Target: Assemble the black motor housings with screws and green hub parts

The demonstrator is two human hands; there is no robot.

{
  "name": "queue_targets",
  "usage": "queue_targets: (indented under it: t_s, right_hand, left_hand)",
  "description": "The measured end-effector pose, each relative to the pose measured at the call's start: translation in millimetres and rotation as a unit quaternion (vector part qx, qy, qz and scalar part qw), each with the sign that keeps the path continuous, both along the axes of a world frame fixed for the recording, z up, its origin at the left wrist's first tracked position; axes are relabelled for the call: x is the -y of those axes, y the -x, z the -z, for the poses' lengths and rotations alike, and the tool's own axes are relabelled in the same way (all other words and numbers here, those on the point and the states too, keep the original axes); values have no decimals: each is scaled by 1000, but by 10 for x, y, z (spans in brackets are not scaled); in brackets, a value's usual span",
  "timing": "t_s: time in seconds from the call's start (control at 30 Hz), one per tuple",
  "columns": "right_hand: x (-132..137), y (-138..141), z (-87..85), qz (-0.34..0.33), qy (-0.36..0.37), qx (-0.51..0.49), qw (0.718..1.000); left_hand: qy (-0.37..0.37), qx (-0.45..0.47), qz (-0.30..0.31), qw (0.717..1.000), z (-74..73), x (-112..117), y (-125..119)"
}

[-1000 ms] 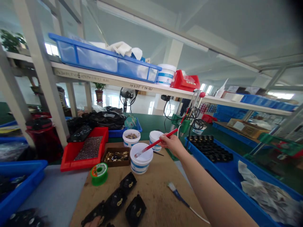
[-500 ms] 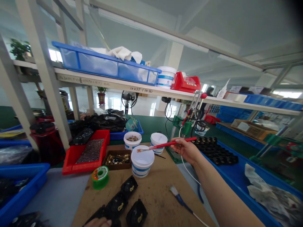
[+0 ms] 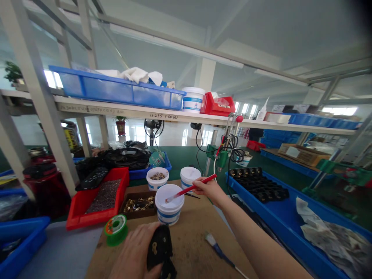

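The left hand [image 3: 135,252] closes firmly round a black part [image 3: 159,248], held up over the wooden board [image 3: 193,248] — the right hand [image 3: 207,190] pinches a red-handled brush [image 3: 190,189], its tip resting over a white tub [image 3: 169,203].

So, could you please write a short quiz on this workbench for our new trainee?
1. True or false: the right hand holds a red-handled brush with its tip over the lid of a white tub.
2. What does the left hand hold?
3. Fill in the blank: the green wire spool sits on the ____ board.

Key: 1. True. 2. A black part with a gold fitting. 3. Wooden.
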State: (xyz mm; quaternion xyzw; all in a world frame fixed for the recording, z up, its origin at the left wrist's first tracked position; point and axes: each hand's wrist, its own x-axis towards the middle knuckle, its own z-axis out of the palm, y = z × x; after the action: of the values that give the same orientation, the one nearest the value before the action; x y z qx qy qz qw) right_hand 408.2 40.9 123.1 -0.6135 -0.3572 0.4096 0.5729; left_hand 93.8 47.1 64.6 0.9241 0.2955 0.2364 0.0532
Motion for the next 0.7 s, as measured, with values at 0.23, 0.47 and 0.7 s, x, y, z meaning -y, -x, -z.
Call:
queue_targets:
  t_s: [0.23,0.47,0.7]
  right_hand:
    - [-302,115,120,-61,76,15,995]
    - [-306,-54,224,-57,93,-60,992]
    - [-1,-329,208,32,6,-167,985]
  left_hand:
    - [40,-182,-16,982,-168,-122,-408]
    - [45,-199,-9,979,-160,-139,-458]
    - [-4,-151,-2,989,-183,-68,-322]
